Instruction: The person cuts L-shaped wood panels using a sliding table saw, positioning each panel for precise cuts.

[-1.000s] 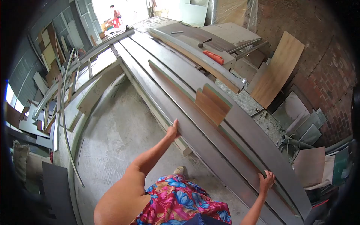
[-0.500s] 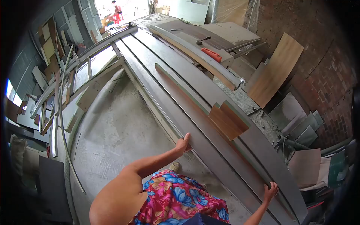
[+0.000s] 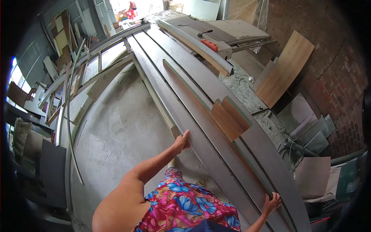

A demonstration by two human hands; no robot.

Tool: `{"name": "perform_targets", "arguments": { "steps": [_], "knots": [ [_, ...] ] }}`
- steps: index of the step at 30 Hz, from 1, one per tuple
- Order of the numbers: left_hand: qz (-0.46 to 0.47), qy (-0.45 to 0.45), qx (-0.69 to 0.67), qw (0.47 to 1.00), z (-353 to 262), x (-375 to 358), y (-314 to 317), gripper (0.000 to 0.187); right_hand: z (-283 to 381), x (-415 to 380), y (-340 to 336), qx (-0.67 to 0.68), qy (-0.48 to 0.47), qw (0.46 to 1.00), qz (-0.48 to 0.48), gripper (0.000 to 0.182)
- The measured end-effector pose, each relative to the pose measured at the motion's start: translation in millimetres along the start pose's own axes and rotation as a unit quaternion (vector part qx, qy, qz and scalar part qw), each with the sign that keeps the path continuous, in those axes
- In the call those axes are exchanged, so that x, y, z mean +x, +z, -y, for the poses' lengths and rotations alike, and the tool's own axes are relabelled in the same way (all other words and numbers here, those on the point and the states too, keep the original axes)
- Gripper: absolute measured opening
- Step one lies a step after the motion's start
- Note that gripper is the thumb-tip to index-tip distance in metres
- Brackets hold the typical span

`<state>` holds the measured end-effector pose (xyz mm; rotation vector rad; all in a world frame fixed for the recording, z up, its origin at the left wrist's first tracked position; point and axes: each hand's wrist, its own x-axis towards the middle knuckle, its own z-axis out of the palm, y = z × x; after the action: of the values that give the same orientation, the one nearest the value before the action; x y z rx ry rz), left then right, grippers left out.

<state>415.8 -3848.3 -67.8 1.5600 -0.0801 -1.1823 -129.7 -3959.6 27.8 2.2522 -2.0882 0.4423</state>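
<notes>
Head view: left hand (image 3: 181, 141) at the near edge of the near panel (image 3: 205, 152), thumb on top, other fingers mostly hidden past the edge; can't tell if it's pinching. Right hand (image 3: 273, 202) farther down, fingers bent at the long strip (image 3: 188, 89); can't tell if that's a pinch either. Near panel lies long and grey beside the strip, far panel (image 3: 268, 154) on the strip's other side. Brown piece (image 3: 230, 123) sits against the strip, between the hands and the red tool (image 3: 210, 45).
</notes>
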Motion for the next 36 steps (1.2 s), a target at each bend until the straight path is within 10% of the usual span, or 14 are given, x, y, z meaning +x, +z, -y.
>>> {"name": "perform_targets", "arguments": {
  "steps": [36],
  "knots": [
    [0.050,-0.061,-0.022,0.997,100.5,-126.9,150.9,0.059,-224.1,-8.3,-37.0,-0.039,-0.004,0.998,0.055,0.043]
  ]
}}
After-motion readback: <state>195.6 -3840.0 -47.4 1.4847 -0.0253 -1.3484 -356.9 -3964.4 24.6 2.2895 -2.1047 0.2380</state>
